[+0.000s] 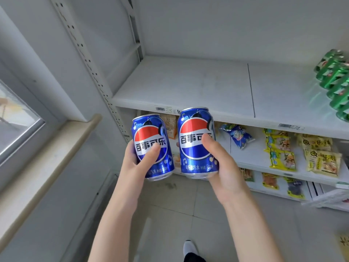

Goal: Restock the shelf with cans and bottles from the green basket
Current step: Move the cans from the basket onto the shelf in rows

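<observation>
A wide white metal shelf (188, 86) lies bare ahead, green cans (334, 76) at its right end; just below its front edge, each hand's grip is wrapped around an upright blue cola can, left (151, 146) and right (196, 140), best lifted level and set down gently.

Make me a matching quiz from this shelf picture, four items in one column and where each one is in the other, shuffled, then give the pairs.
Column one:
1. blue Pepsi can on the left
2. blue Pepsi can on the right
3. green cans
4. yellow snack packets

Column two:
A. on the shelf below the top shelf
B. held in the right hand
C. at the right end of the top shelf
D. held in the left hand

Pairs: 1-D, 2-B, 3-C, 4-A
</observation>
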